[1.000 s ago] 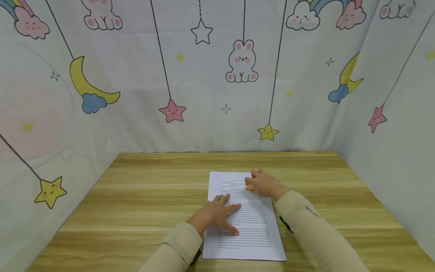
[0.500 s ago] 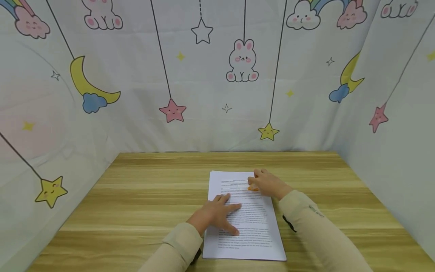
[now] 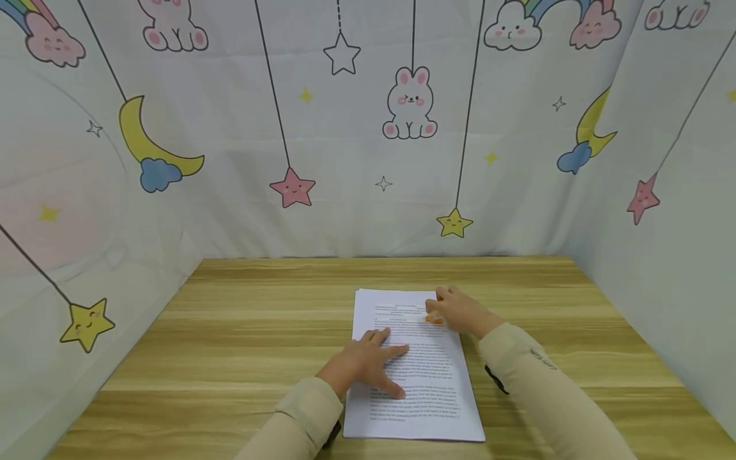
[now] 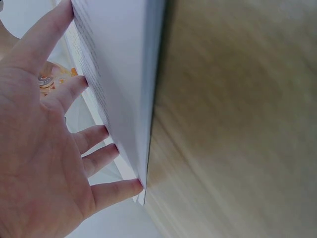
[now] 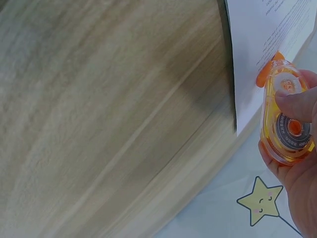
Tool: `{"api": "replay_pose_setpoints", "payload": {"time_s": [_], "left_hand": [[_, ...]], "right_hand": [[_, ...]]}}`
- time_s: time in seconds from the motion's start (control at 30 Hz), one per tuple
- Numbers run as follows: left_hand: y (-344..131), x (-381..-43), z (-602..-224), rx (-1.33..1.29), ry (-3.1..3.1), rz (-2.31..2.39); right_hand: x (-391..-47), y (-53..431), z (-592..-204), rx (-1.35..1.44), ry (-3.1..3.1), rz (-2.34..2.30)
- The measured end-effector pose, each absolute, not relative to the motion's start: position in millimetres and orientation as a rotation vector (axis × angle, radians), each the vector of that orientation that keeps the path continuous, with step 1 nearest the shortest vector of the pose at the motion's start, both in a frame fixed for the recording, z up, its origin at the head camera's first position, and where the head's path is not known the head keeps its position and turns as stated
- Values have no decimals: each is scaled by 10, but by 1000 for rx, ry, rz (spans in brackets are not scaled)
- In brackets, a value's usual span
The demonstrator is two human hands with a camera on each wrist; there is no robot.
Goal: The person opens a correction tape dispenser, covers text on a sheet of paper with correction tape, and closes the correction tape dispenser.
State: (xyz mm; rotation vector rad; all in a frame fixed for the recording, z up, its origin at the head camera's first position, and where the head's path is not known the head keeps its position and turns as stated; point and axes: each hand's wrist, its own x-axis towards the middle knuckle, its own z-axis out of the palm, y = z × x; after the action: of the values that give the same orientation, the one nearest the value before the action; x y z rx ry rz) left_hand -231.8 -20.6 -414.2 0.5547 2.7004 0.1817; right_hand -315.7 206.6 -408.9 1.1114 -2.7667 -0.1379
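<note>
A stack of white printed sheets (image 3: 414,427) lies on the wooden table, its long side running away from me. My left hand (image 3: 368,363) rests on the left part of the top sheet with straight, spread fingers; in the left wrist view its fingertips (image 4: 131,186) touch the paper. Near the sheet's upper right corner, my right hand (image 3: 462,313) grips a correction tape dispenser (image 5: 292,131). Its case is clear and orange, with a round spool showing inside. The thumb presses on the case, and the orange tip end (image 5: 267,74) is down at the printed lines.
The wooden table (image 3: 241,332) extends on both sides of the paper and behind it. A pale curtain (image 3: 345,134) printed with stars, moons and bunnies encloses the table at the back and sides.
My right hand has slid a short way rightward along the upper lines with the correction tape dispenser. The left hand and the paper stay in place.
</note>
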Motion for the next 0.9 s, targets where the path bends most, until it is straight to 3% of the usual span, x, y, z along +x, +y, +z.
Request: {"api": "replay_pose_setpoints", "payload": {"time_s": [0.63, 0.9], "left_hand": [[-198, -2303, -4124, 567, 2707, 192], [-185, -2316, -4131, 547, 2706, 186]], "right_hand": [[-3175, 2118, -4123, 1096, -2786, -125], [-3193, 2232, -4090, 948, -2813, 399]]}}
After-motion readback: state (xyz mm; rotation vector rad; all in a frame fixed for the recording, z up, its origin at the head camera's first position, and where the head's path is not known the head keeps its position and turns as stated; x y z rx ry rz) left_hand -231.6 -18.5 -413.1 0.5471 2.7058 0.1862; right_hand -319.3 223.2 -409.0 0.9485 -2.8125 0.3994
